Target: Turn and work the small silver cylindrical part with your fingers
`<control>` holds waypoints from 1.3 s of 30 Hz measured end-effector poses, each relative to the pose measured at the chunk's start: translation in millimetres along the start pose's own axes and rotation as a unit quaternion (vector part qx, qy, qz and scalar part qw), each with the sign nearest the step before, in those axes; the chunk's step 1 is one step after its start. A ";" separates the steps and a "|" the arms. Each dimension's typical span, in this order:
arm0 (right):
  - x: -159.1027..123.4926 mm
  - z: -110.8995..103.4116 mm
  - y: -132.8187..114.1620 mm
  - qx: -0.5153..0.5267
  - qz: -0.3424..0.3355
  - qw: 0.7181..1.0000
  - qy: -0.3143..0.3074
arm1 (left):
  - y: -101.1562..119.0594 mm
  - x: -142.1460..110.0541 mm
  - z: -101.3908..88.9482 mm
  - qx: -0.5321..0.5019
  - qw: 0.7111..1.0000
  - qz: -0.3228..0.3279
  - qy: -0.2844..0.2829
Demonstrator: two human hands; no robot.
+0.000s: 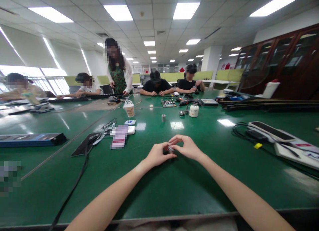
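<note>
A small silvery metal cylinder [171, 150] stands on the green table in front of me, between my two hands. The thumb and fingers of my left hand [159, 154] grip it from the left side. My right hand [186, 147] reaches over from the right, its thumb and fingertips pinched at the cylinder's top. What exactly the right fingertips hold there is too small to make out. Farther forward, a similar metal cylinder [163, 118] stands upright by itself, with neither hand on it.
Beyond it are a white jar [193, 110], a bagged cup [129, 108] and a circuit board [168, 103]. Left lie a black tablet-like panel [86, 144] with a cable and a blue bar [32, 140]. White devices [296, 148] with black cables lie right. Several people sit or stand opposite.
</note>
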State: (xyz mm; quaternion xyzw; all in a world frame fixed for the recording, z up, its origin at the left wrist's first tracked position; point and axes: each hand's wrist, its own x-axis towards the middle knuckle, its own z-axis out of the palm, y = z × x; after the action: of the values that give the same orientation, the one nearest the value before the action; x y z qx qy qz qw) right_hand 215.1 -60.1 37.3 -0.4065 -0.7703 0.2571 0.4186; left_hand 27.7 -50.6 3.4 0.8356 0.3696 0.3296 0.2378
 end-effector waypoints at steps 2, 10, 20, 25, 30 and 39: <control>-1.0 3.5 1.4 -0.018 0.014 0.999 0.031 | 0.6 0.0 0.1 0.002 1.000 0.000 0.000; -3.9 21.4 7.5 -0.064 0.020 0.990 0.122 | 1.9 -0.4 0.3 0.010 1.000 0.001 0.003; -1.1 6.7 5.6 -0.017 -0.018 0.999 0.036 | 0.8 -0.1 -0.6 0.009 1.000 0.004 -0.001; -1.1 -1.3 5.1 -0.010 -0.048 0.999 -0.008 | -0.8 0.1 0.2 0.009 1.000 0.004 -0.002; -0.8 0.3 9.1 -0.029 -0.033 0.999 0.029 | -0.4 0.1 0.5 0.009 1.000 0.008 -0.001; -0.9 3.6 8.8 0.023 -0.031 0.999 0.016 | -0.9 0.3 0.8 0.011 1.000 0.002 0.000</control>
State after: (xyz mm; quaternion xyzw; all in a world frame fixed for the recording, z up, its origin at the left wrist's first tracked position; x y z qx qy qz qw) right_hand 215.9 -56.3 28.6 -0.3771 -0.7697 0.2550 0.4475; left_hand 28.1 -50.0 2.4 0.8386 0.3719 0.3261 0.2281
